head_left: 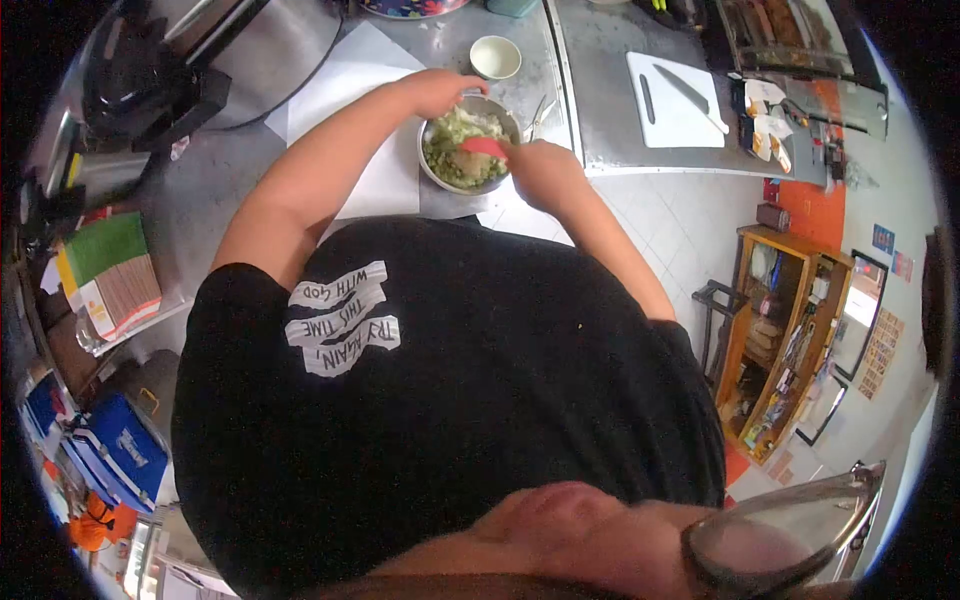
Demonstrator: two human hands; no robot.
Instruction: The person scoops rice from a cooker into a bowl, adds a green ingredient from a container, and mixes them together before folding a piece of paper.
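Note:
A metal mixing bowl [470, 191] stands on the steel counter near its front edge. Inside lies a chopped green and whitish mixture [450, 150]. My left hand [442, 92] reaches over the bowl's far left side, its fingers closed at the rim. In my right hand [543, 172], closed at the bowl's right side, is a red spatula [484, 146], its blade down in the mixture. The handle is mostly hidden by my fingers. Just beyond the bowl sits a small cream-coloured bowl [496, 58].
White paper [375, 185] lies under and left of the bowl. A metal utensil [541, 115] rests to its right. On the right-hand counter, a knife [680, 88] lies across a white cutting board [650, 125]. A large round metal appliance [270, 65] stands at the left.

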